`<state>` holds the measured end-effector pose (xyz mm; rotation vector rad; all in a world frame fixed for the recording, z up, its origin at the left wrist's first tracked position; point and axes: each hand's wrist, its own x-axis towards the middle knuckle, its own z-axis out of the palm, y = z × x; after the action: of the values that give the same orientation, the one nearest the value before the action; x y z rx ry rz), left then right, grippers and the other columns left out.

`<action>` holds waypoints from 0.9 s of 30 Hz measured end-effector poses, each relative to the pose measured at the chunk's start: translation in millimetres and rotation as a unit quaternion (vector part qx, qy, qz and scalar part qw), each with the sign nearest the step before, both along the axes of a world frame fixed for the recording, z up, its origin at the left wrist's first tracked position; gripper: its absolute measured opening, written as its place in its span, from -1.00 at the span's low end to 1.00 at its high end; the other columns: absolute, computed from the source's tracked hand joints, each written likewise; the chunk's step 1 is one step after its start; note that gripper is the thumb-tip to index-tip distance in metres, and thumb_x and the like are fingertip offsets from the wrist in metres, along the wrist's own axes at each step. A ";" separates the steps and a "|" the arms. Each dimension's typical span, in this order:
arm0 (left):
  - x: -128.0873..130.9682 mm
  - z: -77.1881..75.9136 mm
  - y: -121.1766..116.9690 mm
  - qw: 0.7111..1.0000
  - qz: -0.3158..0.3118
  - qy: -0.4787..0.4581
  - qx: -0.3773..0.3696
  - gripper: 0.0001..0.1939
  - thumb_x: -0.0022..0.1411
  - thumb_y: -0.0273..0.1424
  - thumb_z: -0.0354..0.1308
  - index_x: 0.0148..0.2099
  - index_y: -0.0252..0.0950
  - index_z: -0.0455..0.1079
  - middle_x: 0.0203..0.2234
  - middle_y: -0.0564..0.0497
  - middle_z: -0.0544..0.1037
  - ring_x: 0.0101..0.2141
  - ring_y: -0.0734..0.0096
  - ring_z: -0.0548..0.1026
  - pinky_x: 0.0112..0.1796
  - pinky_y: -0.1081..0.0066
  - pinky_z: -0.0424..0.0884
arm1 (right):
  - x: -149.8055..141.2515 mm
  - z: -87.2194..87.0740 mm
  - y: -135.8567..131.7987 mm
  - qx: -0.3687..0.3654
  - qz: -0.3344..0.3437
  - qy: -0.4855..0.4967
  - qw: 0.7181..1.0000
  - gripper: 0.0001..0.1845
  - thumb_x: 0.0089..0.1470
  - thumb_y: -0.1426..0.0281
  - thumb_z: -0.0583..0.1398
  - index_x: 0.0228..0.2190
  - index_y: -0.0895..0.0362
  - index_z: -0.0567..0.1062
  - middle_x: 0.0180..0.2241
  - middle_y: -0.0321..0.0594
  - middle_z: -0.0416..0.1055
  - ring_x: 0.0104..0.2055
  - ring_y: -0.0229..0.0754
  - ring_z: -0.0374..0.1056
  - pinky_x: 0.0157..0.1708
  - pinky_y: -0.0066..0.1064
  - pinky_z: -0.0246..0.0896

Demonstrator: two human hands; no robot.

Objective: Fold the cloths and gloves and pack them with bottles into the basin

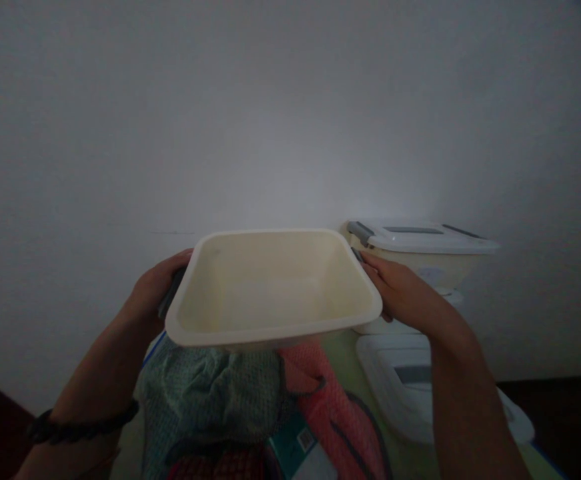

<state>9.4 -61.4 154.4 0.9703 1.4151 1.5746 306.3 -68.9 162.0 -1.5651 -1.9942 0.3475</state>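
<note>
A cream plastic storage bin (275,293) with no lid on it hangs in the air before me, tilted so that its bare inside shows. My left hand (163,280) grips its left end at a grey handle. At the right end my right hand (395,287) is closed on the other side, with its fingers partly hidden behind the rim. Below the bin lie a green cloth (215,387) and a coral-red cloth (325,400) with dark edging.
Against the wall at the right stands a lidded bin (400,263) with grey clips. A loose white lid (400,400) lies in front of it, partly behind my right forearm. A teal and white packet (295,443) and dark red fabric (225,467) lie among the cloths.
</note>
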 end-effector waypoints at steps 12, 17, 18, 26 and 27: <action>-13.5 0.9 -5.5 0.999 -0.010 -0.031 -0.021 -0.69 -0.01 -0.44 0.12 -0.19 -0.42 0.51 -0.84 0.18 0.42 -0.78 0.47 0.34 -0.67 0.50 0.31 | -3.1 -12.8 14.8 0.145 0.021 0.149 0.978 -0.59 0.13 0.28 0.08 -0.02 0.16 0.41 -0.02 -0.01 0.40 -0.16 -0.10 0.43 -0.18 -0.28 0.33; -13.2 0.4 -7.2 0.997 -0.068 -0.027 -0.023 -0.65 -0.06 -0.44 0.16 -0.16 -0.37 0.51 -0.69 0.11 0.55 -0.62 0.38 0.49 -0.59 0.49 0.38 | -6.9 -10.5 12.7 0.101 0.020 0.154 0.983 -0.48 0.23 0.13 -0.09 -0.15 0.17 0.52 -0.24 -0.10 0.54 -0.17 -0.06 0.44 -0.17 -0.25 0.30; -12.9 0.6 -8.1 0.995 -0.090 -0.027 -0.015 -0.63 -0.05 -0.43 0.15 -0.13 -0.35 0.50 -0.62 0.09 0.59 -0.55 0.37 0.52 -0.55 0.51 0.40 | -7.8 -10.4 11.6 0.079 0.045 0.132 0.987 -0.48 0.23 0.13 -0.09 -0.14 0.17 0.51 -0.21 -0.11 0.54 -0.15 -0.07 0.44 -0.14 -0.26 0.29; -8.8 1.4 -11.5 0.988 -0.150 0.012 0.030 -0.52 -0.02 -0.41 0.13 0.02 -0.28 0.41 -0.28 0.05 0.63 -0.35 0.38 0.55 -0.46 0.58 0.39 | -8.1 -9.8 -0.4 0.082 0.018 -0.035 0.996 -0.56 0.15 0.24 0.06 -0.02 0.21 0.45 -0.05 0.00 0.45 -0.02 0.02 0.34 0.02 -0.15 0.15; -8.3 1.3 -12.0 0.988 -0.152 0.016 0.028 -0.51 -0.02 -0.40 0.14 0.03 -0.27 0.41 -0.26 0.05 0.62 -0.35 0.38 0.55 -0.46 0.57 0.40 | -6.7 -9.1 -1.9 0.077 0.012 -0.042 0.996 -0.55 0.15 0.25 0.06 0.00 0.20 0.43 -0.08 0.00 0.46 -0.05 0.02 0.35 0.00 -0.14 0.16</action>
<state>1.1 -73.4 155.7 1.1875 1.1851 1.3824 299.6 -70.7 153.0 -1.4823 -2.0512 0.1348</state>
